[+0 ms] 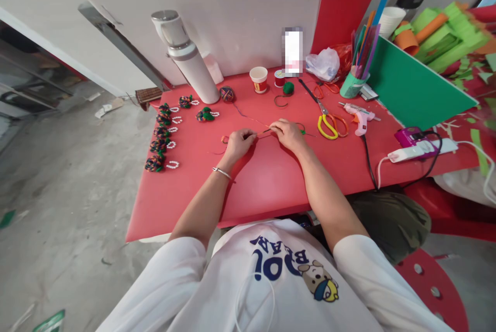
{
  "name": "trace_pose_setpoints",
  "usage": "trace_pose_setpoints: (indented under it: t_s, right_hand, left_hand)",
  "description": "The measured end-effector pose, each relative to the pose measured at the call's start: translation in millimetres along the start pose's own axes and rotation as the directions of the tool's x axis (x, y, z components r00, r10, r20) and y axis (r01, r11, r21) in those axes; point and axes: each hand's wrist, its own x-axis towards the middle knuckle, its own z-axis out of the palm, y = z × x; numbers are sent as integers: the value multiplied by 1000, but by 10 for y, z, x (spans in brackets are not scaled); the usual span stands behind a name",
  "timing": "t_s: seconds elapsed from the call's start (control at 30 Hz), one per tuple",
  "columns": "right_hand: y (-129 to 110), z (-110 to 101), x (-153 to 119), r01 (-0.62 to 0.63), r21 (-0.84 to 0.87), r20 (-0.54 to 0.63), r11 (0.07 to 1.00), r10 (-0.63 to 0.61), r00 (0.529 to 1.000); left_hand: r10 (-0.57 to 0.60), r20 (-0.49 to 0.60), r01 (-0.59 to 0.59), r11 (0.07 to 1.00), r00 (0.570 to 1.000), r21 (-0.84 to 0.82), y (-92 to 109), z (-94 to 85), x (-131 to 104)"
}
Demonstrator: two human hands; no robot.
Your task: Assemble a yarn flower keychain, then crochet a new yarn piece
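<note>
My left hand (240, 143) pinches a thin yarn strand (264, 135), its fingertips closed. My right hand (287, 133) grips the same strand a short way to the right, so it runs taut between them, low over the red table (267, 182). From a multicoloured yarn ball (227, 94), a loose thread trails toward my right fingers. A small coil of reddish yarn (224, 139) shows beside my left hand. Some green yarn (302, 130) lies just past my right hand. Exactly how the strand sits in the fingers is too small to make out.
Several yarn bundles with white beaded loops (155, 161) line the table's left side. Behind stand a white thermos (194, 66) and a paper cup (259, 80). Rightward lie yellow-and-orange-handled scissors (328, 126), a pink glue gun (361, 117) and a power strip (422, 150).
</note>
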Motion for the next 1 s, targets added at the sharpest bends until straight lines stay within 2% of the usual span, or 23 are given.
trace_pose_setpoints:
  t_s: [0.23,0.33,0.43,0.57,0.73,0.87,1.0]
  right_hand:
    - [-31,-73,-30,-162,-127,-127,979,146,981]
    - [-91,-34,-34,-66,-27,-145,997,61,988]
    - [-160,86,-27,54,141,-60,989,-46,997]
    - [-212,212,-19,63,220,70,973,-80,994]
    - [-202,133,-22,39,61,52,997,-42,998]
    - [-202,23,-38,-43,-104,-26,994,40,999]
    - [-196,-37,-54,-121,-176,-50,977,114,992]
  left_hand:
    - [-31,-60,34,998,998,57,0,-113,-79]
    - [-25,-47,27,999,999,34,49,-76,-106]
    - [5,-23,-5,1000,1000,14,106,-26,-118]
    - [23,-11,-23,1000,1000,0,152,-1,-128]
    - [20,-39,-18,998,999,58,166,-42,-143]
    - [27,-66,-19,992,997,124,142,-137,-149]
    - [3,-88,8,993,996,116,68,-237,-177]
